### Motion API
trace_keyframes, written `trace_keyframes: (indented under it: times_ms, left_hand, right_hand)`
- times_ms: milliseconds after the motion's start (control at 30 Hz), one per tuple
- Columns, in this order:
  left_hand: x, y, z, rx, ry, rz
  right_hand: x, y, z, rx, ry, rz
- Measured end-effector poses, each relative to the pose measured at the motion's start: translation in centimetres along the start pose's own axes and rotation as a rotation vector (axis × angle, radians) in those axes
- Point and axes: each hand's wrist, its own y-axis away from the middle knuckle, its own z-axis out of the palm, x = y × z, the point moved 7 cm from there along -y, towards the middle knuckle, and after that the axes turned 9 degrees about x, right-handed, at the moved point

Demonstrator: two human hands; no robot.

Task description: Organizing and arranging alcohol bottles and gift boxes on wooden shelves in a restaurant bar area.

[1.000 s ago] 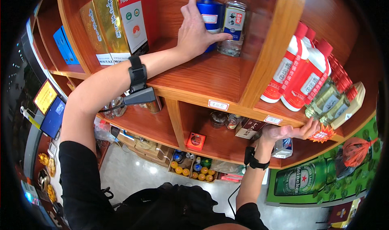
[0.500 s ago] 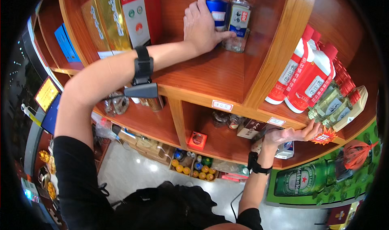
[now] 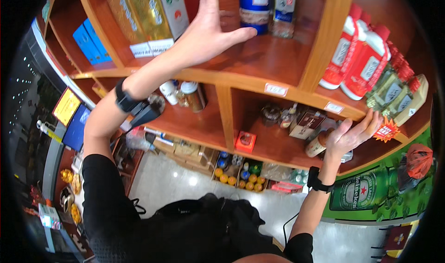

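My left hand (image 3: 213,35) is raised over the upper shelf (image 3: 269,59), its fingers spread and nothing in its grasp. Its thumb reaches right, overlapping the lower edge of a blue bottle (image 3: 254,18) in the picture; whether they touch I cannot tell. Right beside that bottle stands a clear glass bottle (image 3: 283,17) with a blue and white label; the tops of both are cut off. My right hand (image 3: 347,137) lies against the shelf's front edge, thumb apart from the stretched fingers, close to an orange starburst tag (image 3: 384,131). It holds nothing that I can see.
Red and white bottles (image 3: 366,70) and small green-glass bottles (image 3: 391,93) fill the right compartment. Gold boxes (image 3: 148,12) stand left. Below are a small red box (image 3: 245,141), a carton (image 3: 308,125) and a jar (image 3: 197,97). Crates of bottles (image 3: 250,175) sit on the floor.
My left hand has drawn away leftward from the two bottles. The view has shifted, so the shelves appear higher and further right. My right hand stays at the shelf edge.
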Motion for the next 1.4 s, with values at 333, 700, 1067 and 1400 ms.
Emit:
trace_keyframes:
  times_ms: [333,700,1067,1400]
  left_hand:
    - [-5.3,32.0,-2.9,-0.356,-0.37,0.368]
    - [-32.8,39.7,-9.0,0.226,-0.335,-0.548]
    - [-51.7,38.7,-6.3,0.062,-0.396,-0.577]
    - [-56.7,39.2,-8.3,-0.085,-0.358,-0.607]
  right_hand:
    - [-9.0,5.5,-2.8,0.064,-0.355,0.135]
    - [-40.2,33.3,13.2,-1.127,-0.823,0.694]
    - [-51.2,46.2,32.6,-0.984,-0.908,0.958]
    - [-55.4,43.7,32.1,-1.01,-0.548,0.845]
